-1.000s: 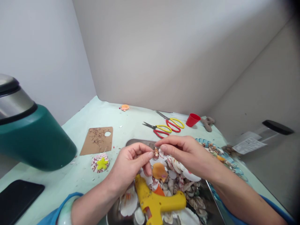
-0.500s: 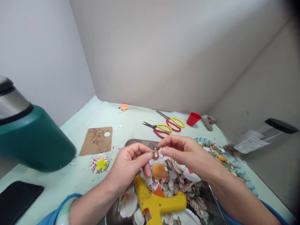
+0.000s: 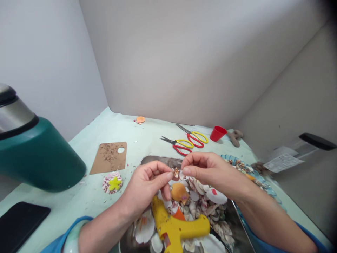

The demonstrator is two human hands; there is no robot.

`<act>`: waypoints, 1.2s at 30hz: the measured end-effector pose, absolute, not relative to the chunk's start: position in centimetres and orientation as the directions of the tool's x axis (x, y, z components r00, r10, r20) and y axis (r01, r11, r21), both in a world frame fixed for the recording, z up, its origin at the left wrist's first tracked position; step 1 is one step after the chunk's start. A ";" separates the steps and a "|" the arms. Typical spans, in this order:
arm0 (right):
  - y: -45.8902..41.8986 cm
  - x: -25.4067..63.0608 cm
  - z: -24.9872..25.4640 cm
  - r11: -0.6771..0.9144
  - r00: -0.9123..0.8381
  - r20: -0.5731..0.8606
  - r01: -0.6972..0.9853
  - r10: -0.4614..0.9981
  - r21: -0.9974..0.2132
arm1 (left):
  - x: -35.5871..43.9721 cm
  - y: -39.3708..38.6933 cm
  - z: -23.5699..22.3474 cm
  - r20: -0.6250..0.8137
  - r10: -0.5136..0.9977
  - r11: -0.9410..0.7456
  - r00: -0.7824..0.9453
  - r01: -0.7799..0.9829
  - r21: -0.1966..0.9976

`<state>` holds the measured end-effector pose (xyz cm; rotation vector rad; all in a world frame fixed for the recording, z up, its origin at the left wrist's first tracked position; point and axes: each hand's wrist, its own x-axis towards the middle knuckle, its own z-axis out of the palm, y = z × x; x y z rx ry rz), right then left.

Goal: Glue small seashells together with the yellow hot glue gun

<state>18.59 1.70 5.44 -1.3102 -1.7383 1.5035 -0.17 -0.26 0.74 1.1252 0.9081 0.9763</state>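
Between the thumb and index finger of my left hand (image 3: pixel 149 182) is a small brown-and-white spotted seashell (image 3: pixel 176 172). My right hand (image 3: pixel 210 168) pinches a tiny whitish shell (image 3: pixel 182 174) right beside it; I cannot tell whether the two shells touch. Both hands hover over a metal tray (image 3: pixel 242 225) full of mixed shells. An orange shell (image 3: pixel 179 192) lies in it just below my fingertips. On top of the shells rests a yellow glue gun (image 3: pixel 189 228), its handle pointing right.
Two pairs of scissors (image 3: pixel 181 143) and a red cup (image 3: pixel 218 133) stand beyond the tray. To the left are a brown card (image 3: pixel 109 156), a shell disc with a yellow star (image 3: pixel 112 182), a green bottle (image 3: pixel 44 158) and a black phone (image 3: pixel 23 225). A blue scalloped dish (image 3: pixel 273 193) sits right.
My right fingertips have shifted slightly right, and the spotted shell has turned a little between my left fingers. The view has moved a touch; the rest stays in place.
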 end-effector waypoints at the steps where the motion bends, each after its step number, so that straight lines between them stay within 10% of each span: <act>1: 1.7 18.6 5.4 -0.069 -0.413 -0.217 0.343 0.885 -0.937 | -0.2 -0.3 0.7 -0.088 0.945 0.144 0.315 -0.157 0.977; 27: -0.3 18.1 4.1 0.016 -0.284 -0.091 0.356 0.955 -0.934 | -0.1 0.0 0.7 -0.160 0.937 0.263 0.310 -0.327 0.908; 36: -0.1 18.5 4.1 -0.006 -0.222 -0.105 0.407 0.969 -0.913 | 0.1 -0.1 1.3 -0.131 0.962 0.166 0.242 -0.132 0.977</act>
